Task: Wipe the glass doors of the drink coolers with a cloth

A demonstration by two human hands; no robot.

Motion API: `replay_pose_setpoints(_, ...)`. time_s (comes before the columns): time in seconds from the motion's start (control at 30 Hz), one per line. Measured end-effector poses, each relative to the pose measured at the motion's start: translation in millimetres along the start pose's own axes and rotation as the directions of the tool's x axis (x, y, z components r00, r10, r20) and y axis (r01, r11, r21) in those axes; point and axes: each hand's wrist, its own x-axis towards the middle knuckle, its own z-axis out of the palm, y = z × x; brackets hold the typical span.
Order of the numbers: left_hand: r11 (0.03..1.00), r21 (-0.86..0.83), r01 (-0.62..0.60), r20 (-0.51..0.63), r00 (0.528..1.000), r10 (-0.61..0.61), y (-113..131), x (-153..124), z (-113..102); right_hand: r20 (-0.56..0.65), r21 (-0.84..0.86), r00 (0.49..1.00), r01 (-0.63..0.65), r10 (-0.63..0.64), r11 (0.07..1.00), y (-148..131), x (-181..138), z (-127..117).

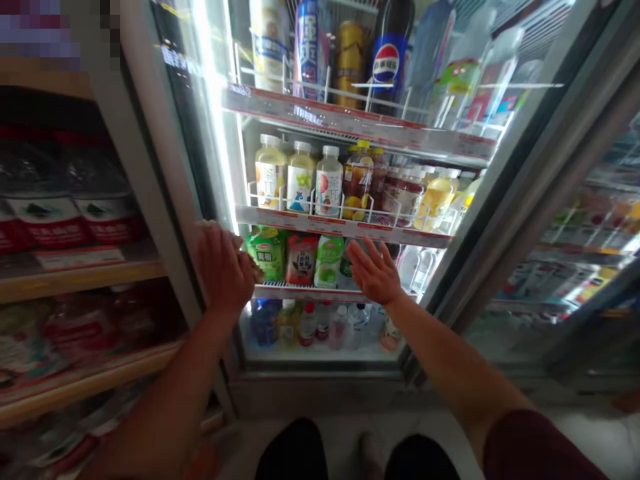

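One tall drinks fridge [310,398] fills the middle of the view, its lit shelves seen through what looks like a glass front [307,115] with pale reflections on it. Next in size come a shelf rack [80,283] on the left, carrying packs with red labels, and a second cooler [530,307] on the right. Inside the middle fridge, large bottles [385,67] stand on the highest shelf in view, medium bottles [329,183] on the one below, then pouches [301,260], then small bottles [307,327] at the bottom; neither hand grips any of this stock. The left hand [223,267] is wrapped over a crumpled cloth [257,269] at the fridge's left edge, beside the green pouch; the right hand [376,273] grips nothing visible, its fingers spread in front of the pouch shelf, and whether it touches the glass I cannot tell. Judging by the gripped cloth and both outstretched arms, the work with the cloth seems under way rather than finished. How much is done, and how much is left, cannot be read: no boundary between treated and untreated parts shows.
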Motion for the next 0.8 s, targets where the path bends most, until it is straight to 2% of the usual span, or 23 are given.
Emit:
replay_pose_setpoints(0.07,0.999,0.022,-0.037,-0.034,0.999,0.038,20.0,9.3,4.5,0.001,0.009,0.996,0.091,-0.091,0.996,2.3,-1.6,-0.8)
replay_pose_setpoints(0.13,0.976,0.023,-0.216,0.003,0.976,0.216,39.1,-10.9,12.6,0.012,0.018,0.983,0.181,-0.181,0.983,4.3,-3.1,-1.7)
replay_pose_setpoints(0.17,0.931,-0.003,-0.364,0.052,0.93,0.364,46.4,-27.6,16.7,0.016,0.024,0.977,0.21,-0.21,0.977,5.0,-3.6,-2.0)
replay_pose_setpoints(0.23,0.785,-0.094,-0.612,0.138,0.773,0.619,54.3,-60.4,22.3,0.025,0.033,0.971,0.236,-0.237,0.971,5.5,-4.1,-2.5)
replay_pose_setpoints(0.27,0.725,-0.134,-0.676,0.16,0.707,0.689,54.6,-70.9,23.1,0.031,0.033,0.971,0.237,-0.238,0.971,5.4,-4.2,-2.6)
replay_pose_setpoints(0.3,0.699,-0.152,-0.699,0.165,0.68,0.715,52.6,-74.9,22.6,0.036,0.034,0.971,0.235,-0.237,0.971,5.2,-4.3,-2.6)
replay_pose_setpoints(0.33,0.712,-0.147,-0.687,0.154,0.695,0.702,48.9,-71.9,20.7,0.04,0.035,0.971,0.233,-0.234,0.972,5.0,-4.4,-2.5)
replay_pose_setpoints(0.4,0.795,-0.097,-0.599,0.091,0.79,0.606,38.7,-47.6,14.6,0.049,0.04,0.973,0.224,-0.226,0.974,4.4,-5.0,-2.2)
replay_pose_setpoints(0.5,0.945,-0.017,-0.326,-0.013,0.945,0.325,26.9,1.7,6.3,0.057,0.051,0.975,0.211,-0.214,0.976,3.8,-6.8,-1.5)
replay_pose_setpoints(0.57,0.986,0.003,-0.166,-0.051,0.985,0.166,27.1,14.7,5.5,0.069,0.048,0.975,0.206,-0.209,0.977,3.4,-7.6,-1.3)
replay_pose_setpoints(0.6,0.988,0.005,-0.155,-0.056,0.986,0.155,29.8,11.2,6.6,0.073,0.044,0.975,0.205,-0.208,0.978,3.3,-7.7,-1.4)
replay_pose_setpoints(0.67,0.955,-0.014,-0.296,-0.041,0.955,0.295,38.1,-11.7,10.9,0.072,0.03,0.975,0.21,-0.212,0.977,3.1,-7.2,-1.9)
replay_pose_setpoints(0.73,0.862,-0.057,-0.504,0.005,0.863,0.505,46.6,-40.1,15.1,0.058,0.009,0.974,0.22,-0.221,0.975,3.0,-6.1,-2.4)
replay_pose_setpoints(0.8,0.771,-0.088,-0.63,0.048,0.771,0.635,51.7,-52.5,15.8,0.039,-0.014,0.972,0.232,-0.231,0.973,2.9,-5.0,-2.5)
